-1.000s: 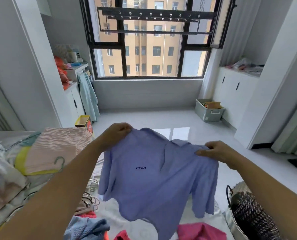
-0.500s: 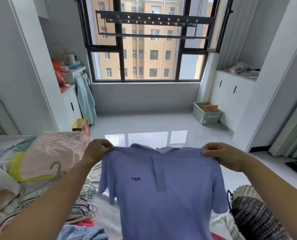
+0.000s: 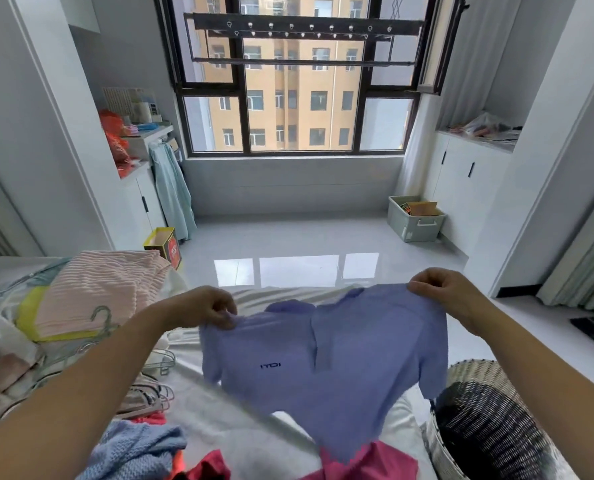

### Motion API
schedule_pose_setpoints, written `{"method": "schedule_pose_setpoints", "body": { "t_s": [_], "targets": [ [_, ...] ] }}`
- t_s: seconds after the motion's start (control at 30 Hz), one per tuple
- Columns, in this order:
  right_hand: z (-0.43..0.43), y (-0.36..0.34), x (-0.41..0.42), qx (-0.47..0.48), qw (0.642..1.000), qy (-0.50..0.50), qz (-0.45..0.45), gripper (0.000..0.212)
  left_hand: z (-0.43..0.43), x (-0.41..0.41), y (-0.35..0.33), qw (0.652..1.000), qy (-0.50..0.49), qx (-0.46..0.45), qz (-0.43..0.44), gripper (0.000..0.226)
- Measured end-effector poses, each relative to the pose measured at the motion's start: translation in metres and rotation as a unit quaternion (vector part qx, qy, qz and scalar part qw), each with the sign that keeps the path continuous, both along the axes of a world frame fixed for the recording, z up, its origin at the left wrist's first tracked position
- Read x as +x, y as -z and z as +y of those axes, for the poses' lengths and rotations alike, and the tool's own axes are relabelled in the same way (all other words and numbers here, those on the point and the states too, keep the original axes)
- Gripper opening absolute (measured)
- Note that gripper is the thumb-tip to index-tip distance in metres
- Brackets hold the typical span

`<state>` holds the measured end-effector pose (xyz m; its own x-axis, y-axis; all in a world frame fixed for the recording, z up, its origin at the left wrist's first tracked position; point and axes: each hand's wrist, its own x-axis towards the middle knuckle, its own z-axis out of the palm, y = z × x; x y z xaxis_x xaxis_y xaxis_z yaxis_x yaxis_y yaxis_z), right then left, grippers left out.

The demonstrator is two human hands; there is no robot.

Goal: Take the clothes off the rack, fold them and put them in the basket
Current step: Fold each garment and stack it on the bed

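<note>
A lilac-blue polo shirt (image 3: 326, 358) with a small dark chest logo hangs spread in front of me over the bed (image 3: 219, 427). My left hand (image 3: 202, 308) pinches its left shoulder and my right hand (image 3: 444, 292) pinches its right shoulder. The shirt's lower part drapes down toward the bed. A woven basket (image 3: 475, 372) with a dark inside stands at the lower right, beside the shirt's sleeve. The drying rack (image 3: 302, 29) hangs bare in front of the window.
A folded pink striped garment (image 3: 98, 289) lies on the bed at left with several hangers (image 3: 143, 393). A blue knit (image 3: 139, 448) and pink cloth (image 3: 368, 462) lie near me. A pale storage box (image 3: 416, 218) sits on the floor by the right cabinets.
Both hands have lowered the shirt from chest height toward the bed, and its body now slopes away and drapes lower.
</note>
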<state>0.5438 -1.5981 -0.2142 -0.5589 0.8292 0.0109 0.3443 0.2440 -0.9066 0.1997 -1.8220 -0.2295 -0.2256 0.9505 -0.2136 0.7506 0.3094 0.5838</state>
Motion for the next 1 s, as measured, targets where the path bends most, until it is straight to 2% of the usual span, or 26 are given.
{"method": "schedule_pose_setpoints", "body": {
  "t_s": [0.07, 0.1, 0.13, 0.2, 0.27, 0.33, 0.37, 0.43, 0.5, 0.57, 0.6, 0.67, 0.73, 0.8, 0.87, 0.97, 1.0],
  "targets": [
    [0.005, 0.000, 0.016, 0.000, 0.999, -0.037, -0.009, 0.004, 0.002, 0.010, 0.005, 0.988, 0.006, -0.056, 0.143, 0.033],
    [0.007, 0.001, 0.023, 0.014, 0.997, -0.060, -0.045, 0.006, 0.001, 0.017, 0.009, 0.983, -0.011, -0.049, 0.175, 0.036],
    [0.009, 0.004, 0.030, 0.043, 0.991, -0.079, -0.100, 0.009, -0.001, 0.023, 0.012, 0.984, -0.038, -0.023, 0.171, 0.036],
    [0.012, 0.010, 0.039, 0.114, 0.971, -0.097, -0.188, 0.014, -0.007, 0.041, 0.020, 0.990, -0.121, 0.058, 0.051, 0.028],
    [0.012, 0.013, 0.047, 0.133, 0.972, -0.083, -0.175, 0.015, -0.016, 0.063, 0.024, 0.971, -0.178, 0.115, -0.107, 0.027],
    [0.013, 0.010, 0.058, 0.072, 0.990, -0.076, -0.094, 0.011, -0.025, 0.081, 0.025, 0.942, -0.185, 0.124, -0.250, 0.044],
    [0.014, 0.008, 0.065, 0.017, 0.994, -0.094, -0.057, 0.021, -0.029, 0.087, 0.024, 0.926, -0.178, 0.126, -0.307, 0.056],
    [0.018, 0.004, 0.079, -0.088, 0.985, -0.147, -0.024, 0.054, -0.037, 0.092, 0.014, 0.912, -0.158, 0.128, -0.357, 0.065],
    [0.025, 0.003, 0.089, -0.153, 0.972, -0.177, 0.017, 0.068, -0.042, 0.090, 0.003, 0.918, -0.155, 0.122, -0.344, 0.062],
    [0.032, 0.003, 0.092, -0.181, 0.965, -0.186, 0.041, 0.063, -0.046, 0.083, 0.001, 0.943, -0.171, 0.093, -0.268, 0.045],
    [0.034, 0.005, 0.092, -0.186, 0.965, -0.182, 0.039, 0.056, -0.047, 0.078, 0.004, 0.958, -0.182, 0.070, -0.209, 0.033],
    [0.036, 0.017, 0.085, -0.188, 0.969, -0.157, 0.007, 0.027, -0.047, 0.068, 0.021, 0.972, -0.204, 0.024, -0.110, 0.018],
    [0.034, 0.034, 0.073, -0.170, 0.979, -0.114, -0.023, 0.003, -0.042, 0.062, 0.043, 0.971, -0.227, 0.008, -0.076, 0.018],
    [0.037, 0.052, 0.059, -0.135, 0.987, -0.071, -0.041, 0.005, -0.031, 0.058, 0.061, 0.960, -0.268, 0.043, -0.065, 0.024],
    [0.042, 0.060, 0.045, -0.101, 0.993, -0.030, -0.044, 0.008, -0.016, 0.051, 0.072, 0.942, -0.310, 0.094, -0.092, 0.027],
    [0.057, 0.059, 0.023, -0.052, 0.998, 0.014, -0.019, 0.010, 0.012, 0.037, 0.072, 0.922, -0.346, 0.151, -0.087, 0.007],
    [0.062, 0.055, 0.015, -0.034, 0.999, 0.020, -0.006, 0.008, 0.021, 0.031, 0.069, 0.918, -0.351, 0.170, -0.068, 0.013]
  ]
}}
